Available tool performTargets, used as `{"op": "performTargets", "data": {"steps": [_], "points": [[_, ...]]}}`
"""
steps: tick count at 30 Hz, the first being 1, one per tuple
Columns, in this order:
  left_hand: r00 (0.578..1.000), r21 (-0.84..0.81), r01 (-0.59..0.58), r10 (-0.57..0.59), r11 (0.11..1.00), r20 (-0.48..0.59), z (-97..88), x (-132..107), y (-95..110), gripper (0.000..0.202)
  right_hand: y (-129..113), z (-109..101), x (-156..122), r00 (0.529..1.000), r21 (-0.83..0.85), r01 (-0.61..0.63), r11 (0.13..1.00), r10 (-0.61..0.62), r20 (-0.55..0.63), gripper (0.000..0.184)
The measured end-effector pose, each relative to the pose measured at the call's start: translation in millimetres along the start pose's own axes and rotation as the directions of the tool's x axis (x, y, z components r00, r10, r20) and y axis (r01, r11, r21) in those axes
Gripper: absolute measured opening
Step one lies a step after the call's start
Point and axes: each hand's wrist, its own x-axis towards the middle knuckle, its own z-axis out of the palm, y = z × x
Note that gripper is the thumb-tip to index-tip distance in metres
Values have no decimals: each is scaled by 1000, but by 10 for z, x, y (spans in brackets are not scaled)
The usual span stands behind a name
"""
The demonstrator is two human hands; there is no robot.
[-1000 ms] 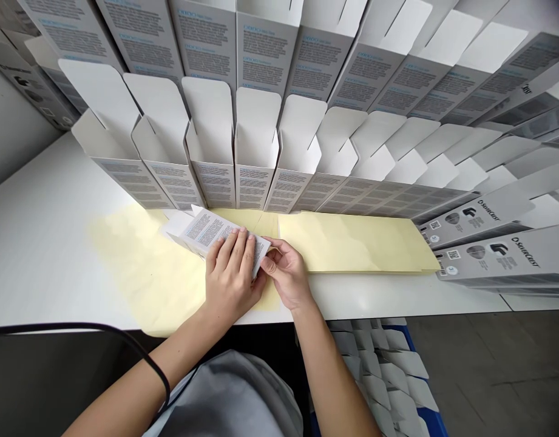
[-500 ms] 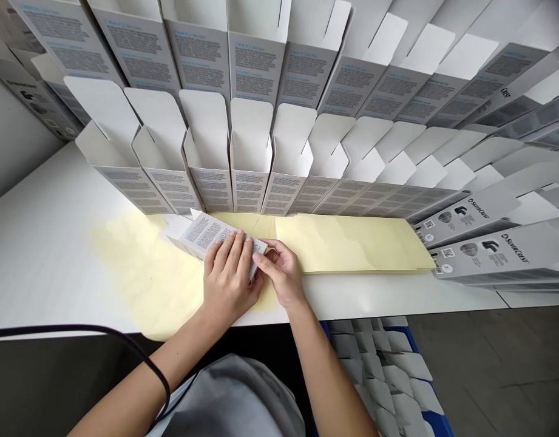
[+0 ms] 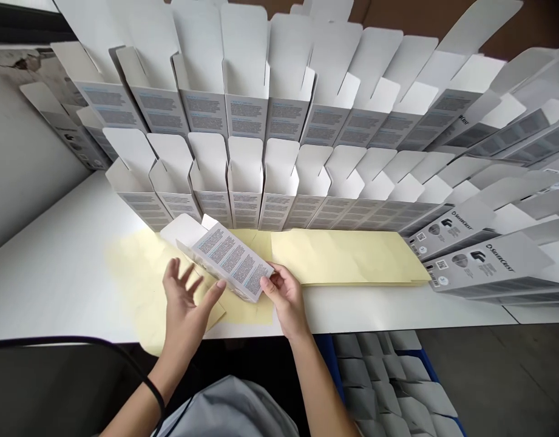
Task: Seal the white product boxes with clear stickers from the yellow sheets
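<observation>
A white printed carton point(image 3: 228, 261) with dense text on its grey-blue panel lies tilted over the yellow sheets, its open flaps at the far left end. My right hand point(image 3: 283, 297) is shut on the carton's near right end, with fingers and thumb around it. My left hand point(image 3: 186, 306) is open with fingers spread, just left of and below the carton. Its thumb tip is close to the carton's edge, and I cannot tell whether they touch. Pale yellow sheets point(image 3: 347, 258) lie flat under and to the right of the carton.
Rows of opened cartons point(image 3: 245, 115) stand packed along the white table point(image 3: 56, 249), and grey SilverCrest cartons point(image 3: 484, 261) lie stacked at the right. Below the table edge, a blue crate point(image 3: 425, 364) holds folded cartons. A black cable point(image 3: 101, 343) crosses the lower left.
My left hand has let go of the carton and moved left with its fingers spread. The carton has lifted and turned in my right hand. The view has tilted up and shows more of the back.
</observation>
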Motion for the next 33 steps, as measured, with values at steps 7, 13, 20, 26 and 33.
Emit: {"op": "performTargets", "data": {"steps": [7, 13, 20, 26, 33], "points": [[958, -204, 253, -216, 946, 186, 158, -61, 154, 76, -63, 1, -185, 992, -61, 116, 991, -114, 48, 39], [966, -202, 223, -189, 954, 175, 156, -249, 197, 74, -203, -114, -374, 972, -214, 233, 949, -218, 90, 33], [962, -219, 185, -131, 958, 240, 269, -291, 405, 80, -503, -292, -465, 910, -414, 392, 822, -411, 45, 24], [911, -213, 161, -62, 964, 408, 461, -274, 443, 77, -711, -428, -509, 875, -477, 417, 773, -484, -19, 42], [828, -321, 30, 156, 947, 539, 555, -156, 630, 69, -977, -383, -363, 925, -450, 365, 815, -372, 77, 41]]}}
